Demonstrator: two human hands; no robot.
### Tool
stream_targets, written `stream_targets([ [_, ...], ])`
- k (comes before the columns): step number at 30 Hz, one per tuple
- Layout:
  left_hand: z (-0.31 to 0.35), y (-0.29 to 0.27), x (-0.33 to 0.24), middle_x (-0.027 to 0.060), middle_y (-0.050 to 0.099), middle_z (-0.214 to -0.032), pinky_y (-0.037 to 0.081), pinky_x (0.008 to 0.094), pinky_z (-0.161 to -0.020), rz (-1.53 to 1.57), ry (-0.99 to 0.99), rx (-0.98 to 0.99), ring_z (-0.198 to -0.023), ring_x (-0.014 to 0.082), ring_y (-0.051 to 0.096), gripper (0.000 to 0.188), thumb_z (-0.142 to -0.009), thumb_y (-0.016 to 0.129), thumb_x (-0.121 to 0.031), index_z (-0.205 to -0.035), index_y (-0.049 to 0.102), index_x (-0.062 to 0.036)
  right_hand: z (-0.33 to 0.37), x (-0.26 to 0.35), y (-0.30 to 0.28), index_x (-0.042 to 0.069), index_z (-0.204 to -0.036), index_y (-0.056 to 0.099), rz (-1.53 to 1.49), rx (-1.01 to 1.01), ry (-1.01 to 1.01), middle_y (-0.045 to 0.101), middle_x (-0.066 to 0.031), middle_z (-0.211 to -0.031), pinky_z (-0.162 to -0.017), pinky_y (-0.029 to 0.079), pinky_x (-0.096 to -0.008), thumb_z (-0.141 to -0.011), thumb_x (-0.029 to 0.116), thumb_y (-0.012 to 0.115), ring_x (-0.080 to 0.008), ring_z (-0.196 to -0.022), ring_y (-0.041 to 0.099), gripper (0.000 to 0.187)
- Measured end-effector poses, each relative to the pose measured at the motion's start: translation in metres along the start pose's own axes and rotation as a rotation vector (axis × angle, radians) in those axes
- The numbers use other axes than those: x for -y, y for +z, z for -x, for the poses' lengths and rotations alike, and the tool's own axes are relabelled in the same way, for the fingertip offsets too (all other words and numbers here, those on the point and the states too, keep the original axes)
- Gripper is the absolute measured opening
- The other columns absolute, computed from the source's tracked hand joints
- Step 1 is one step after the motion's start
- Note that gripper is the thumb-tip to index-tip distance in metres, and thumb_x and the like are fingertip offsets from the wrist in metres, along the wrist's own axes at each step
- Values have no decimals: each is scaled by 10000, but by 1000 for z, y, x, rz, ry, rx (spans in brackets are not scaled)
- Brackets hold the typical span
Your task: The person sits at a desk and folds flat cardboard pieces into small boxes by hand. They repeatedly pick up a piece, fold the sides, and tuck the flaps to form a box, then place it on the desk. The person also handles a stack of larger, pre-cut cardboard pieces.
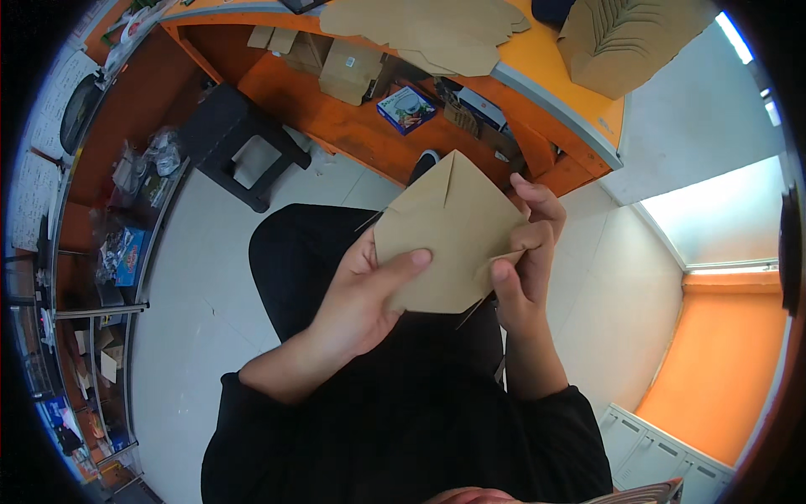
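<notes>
Over my lap I hold a brown kraft cardboard box [445, 244], partly folded, with a slit near its far corner. My left hand [361, 290] grips its left side, the thumb lying flat on the cardboard and the fingers hidden beneath. At the right corner my right hand [529, 269] pinches a small bent flap between thumb and index finger, while its other fingers stay curled behind. A thin edge of cardboard sticks out below the box near my right thumb.
Flat kraft sheets [420, 29] lie on the orange desk ahead, beside a stack of nested kraft boxes [625, 46]. Beneath are cartons and a blue printed box [406, 110]. A black stool [239, 139] stands left, near cluttered shelves [138, 244]. Pale lockers [655, 449] stand at lower right.
</notes>
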State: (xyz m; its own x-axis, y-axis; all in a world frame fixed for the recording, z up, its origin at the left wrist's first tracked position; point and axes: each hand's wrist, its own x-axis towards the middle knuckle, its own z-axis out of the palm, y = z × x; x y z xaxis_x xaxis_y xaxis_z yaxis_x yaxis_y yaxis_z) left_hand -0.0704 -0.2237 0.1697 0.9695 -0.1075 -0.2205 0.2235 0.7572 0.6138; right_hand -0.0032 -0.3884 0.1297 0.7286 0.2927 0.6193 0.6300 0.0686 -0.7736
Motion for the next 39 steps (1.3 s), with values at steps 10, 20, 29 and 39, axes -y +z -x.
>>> stream_targets([
  [10,2,-6,1,120,526,-1176,475,345,-895,-108,50,-26,-1071,196,545,367,-915,496,-92,-1254,396,7,-7,15,7,59,-809,421,416,98,-74,346,-184,-1242,-1018,83,-590,-760,137,642,-410,-1216,316,240],
  [20,3,-4,1,112,528,-1176,478,344,-893,31,-31,13,-1075,194,544,342,-922,495,-117,-1234,424,3,-2,2,15,81,-765,332,140,-71,-136,335,-181,-1187,-1005,268,-464,-798,128,548,-340,-1217,338,224],
  [29,3,-2,-7,118,515,-1201,464,347,-906,-1,53,26,-1094,199,532,364,-922,496,-119,-1255,405,-2,-16,12,9,48,-766,386,7,70,-118,343,-208,-1201,-1024,191,-518,-807,175,500,-368,-1160,346,176],
  [39,8,-2,-3,116,494,-1221,452,350,-919,4,23,89,-1120,203,510,402,-922,500,-132,-1280,368,-5,-13,5,19,58,-1032,335,-42,-89,-127,371,-176,-1172,-1022,220,-470,-796,80,529,-289,-1127,370,306],
])
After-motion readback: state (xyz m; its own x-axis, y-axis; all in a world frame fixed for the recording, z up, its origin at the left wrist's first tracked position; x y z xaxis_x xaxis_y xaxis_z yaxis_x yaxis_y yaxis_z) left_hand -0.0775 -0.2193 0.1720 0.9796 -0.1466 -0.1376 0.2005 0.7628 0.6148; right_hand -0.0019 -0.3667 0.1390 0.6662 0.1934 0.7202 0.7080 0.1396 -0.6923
